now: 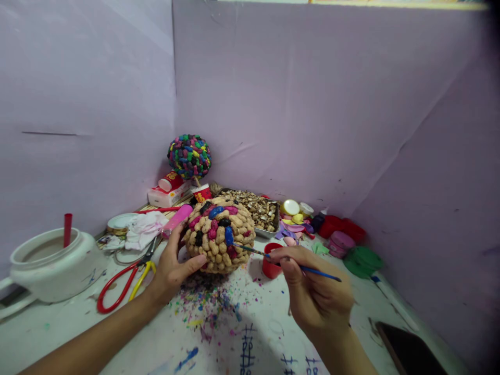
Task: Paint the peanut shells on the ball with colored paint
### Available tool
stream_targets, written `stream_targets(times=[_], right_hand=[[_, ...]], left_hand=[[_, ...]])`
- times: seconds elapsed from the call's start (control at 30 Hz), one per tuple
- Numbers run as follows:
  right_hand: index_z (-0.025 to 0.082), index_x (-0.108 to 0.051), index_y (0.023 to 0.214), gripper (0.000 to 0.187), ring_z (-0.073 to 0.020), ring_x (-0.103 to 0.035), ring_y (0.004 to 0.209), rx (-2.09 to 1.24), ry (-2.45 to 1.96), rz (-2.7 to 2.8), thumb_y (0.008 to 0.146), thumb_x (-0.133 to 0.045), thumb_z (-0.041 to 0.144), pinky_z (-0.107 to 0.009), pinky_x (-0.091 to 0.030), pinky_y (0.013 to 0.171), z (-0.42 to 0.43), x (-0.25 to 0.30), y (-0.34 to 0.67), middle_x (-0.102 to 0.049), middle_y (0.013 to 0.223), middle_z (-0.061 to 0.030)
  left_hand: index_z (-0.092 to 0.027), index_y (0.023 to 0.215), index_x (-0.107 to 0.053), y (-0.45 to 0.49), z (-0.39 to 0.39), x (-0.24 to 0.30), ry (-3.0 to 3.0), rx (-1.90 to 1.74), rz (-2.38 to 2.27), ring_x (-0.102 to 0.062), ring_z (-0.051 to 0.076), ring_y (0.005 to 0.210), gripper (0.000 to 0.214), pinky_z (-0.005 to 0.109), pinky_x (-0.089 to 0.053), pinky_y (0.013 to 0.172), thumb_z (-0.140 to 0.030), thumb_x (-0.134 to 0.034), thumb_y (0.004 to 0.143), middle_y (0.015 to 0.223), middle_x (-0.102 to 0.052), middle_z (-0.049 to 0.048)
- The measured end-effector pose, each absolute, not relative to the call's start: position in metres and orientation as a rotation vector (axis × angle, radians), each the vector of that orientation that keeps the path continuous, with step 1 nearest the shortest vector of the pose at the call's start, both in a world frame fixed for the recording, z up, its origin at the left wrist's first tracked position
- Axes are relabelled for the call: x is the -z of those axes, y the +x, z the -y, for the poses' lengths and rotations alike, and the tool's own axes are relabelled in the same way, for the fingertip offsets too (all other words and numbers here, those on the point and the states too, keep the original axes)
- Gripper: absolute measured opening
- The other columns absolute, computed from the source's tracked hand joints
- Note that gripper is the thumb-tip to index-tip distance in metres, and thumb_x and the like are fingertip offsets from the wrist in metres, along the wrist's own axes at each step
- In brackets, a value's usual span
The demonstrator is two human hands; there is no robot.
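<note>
A ball covered in peanuts [219, 255] sits on the table in front of me, most of its shells bare and some painted blue, magenta or black. My left hand [177, 265] is wrapped around its left side, thumb in front, the other fingers partly hidden behind it. Between the fingers of my right hand [316, 286] is a thin blue paintbrush [322, 273], its tip touching the ball at a blue peanut. Just behind the right fingers stands a small red cup [271, 263], partly covered by that hand.
Red-and-yellow-handled scissors [119, 286] and a white pot [58, 268] lie to the left. Behind are a finished-looking multicoloured ball [190, 156] on a stick and a tray of shells [278, 221]. Balloons [292, 228], a green container [363, 261] and a phone [410, 349] are on the right.
</note>
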State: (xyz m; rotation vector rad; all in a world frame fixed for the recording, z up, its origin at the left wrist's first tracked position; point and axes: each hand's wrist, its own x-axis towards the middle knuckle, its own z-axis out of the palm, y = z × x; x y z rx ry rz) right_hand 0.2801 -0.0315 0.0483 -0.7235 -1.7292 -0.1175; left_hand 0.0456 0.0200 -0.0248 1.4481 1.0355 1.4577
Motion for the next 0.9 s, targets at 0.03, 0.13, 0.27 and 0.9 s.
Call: stream_targets(times=[0.03, 0.13, 0.27, 0.9], right_hand=[[0.017, -0.065, 0.087, 0.017, -0.0098, -0.068, 0.065, 0.121, -0.727, 1.736, 0.086, -0.053, 0.005, -0.019, -0.053, 0.057, 0.031, -0.048, 0.28, -0.069, 0.071, -0.0009], [0.016, -0.065, 0.086, 0.017, -0.0093, -0.066, 0.06, 0.116, -0.721, 1.742, 0.086, -0.053, 0.005, -0.019, -0.053, 0.055, 0.031, -0.049, 0.28, -0.069, 0.07, -0.0011], [0.016, -0.065, 0.088, 0.018, -0.0103, -0.067, 0.064, 0.118, -0.701, 1.735, 0.085, -0.052, 0.004, -0.02, -0.054, 0.058, 0.032, -0.052, 0.278, -0.07, 0.072, -0.0023], [0.015, -0.062, 0.088, 0.014, -0.0122, -0.069, 0.067, 0.331, -0.691, 1.877, 0.088, -0.05, 0.006, -0.021, -0.056, 0.064, 0.042, -0.06, 0.269, -0.074, 0.074, -0.0046]], left_hand=[[-0.02, 0.149, -0.031, 0.046, -0.02, 0.024, 1.446, -1.463, -1.031, -0.042, 0.033, 0.137, 0.091, 0.042, -0.04, 0.11, -0.041, -0.077, 0.073, 0.15, -0.045, 0.0127], [-0.021, 0.15, -0.032, 0.048, -0.02, 0.023, 1.436, -1.487, -1.038, -0.042, 0.034, 0.137, 0.093, 0.043, -0.041, 0.109, -0.042, -0.077, 0.071, 0.15, -0.047, 0.0122], [-0.019, 0.149, -0.032, 0.047, -0.021, 0.024, 1.449, -1.471, -1.065, -0.041, 0.035, 0.138, 0.093, 0.043, -0.041, 0.109, -0.042, -0.078, 0.071, 0.149, -0.047, 0.0135], [-0.018, 0.147, -0.032, 0.046, -0.019, 0.027, 1.529, -1.469, -1.125, -0.041, 0.036, 0.137, 0.091, 0.049, -0.035, 0.112, -0.043, -0.077, 0.072, 0.149, -0.045, 0.0156]])
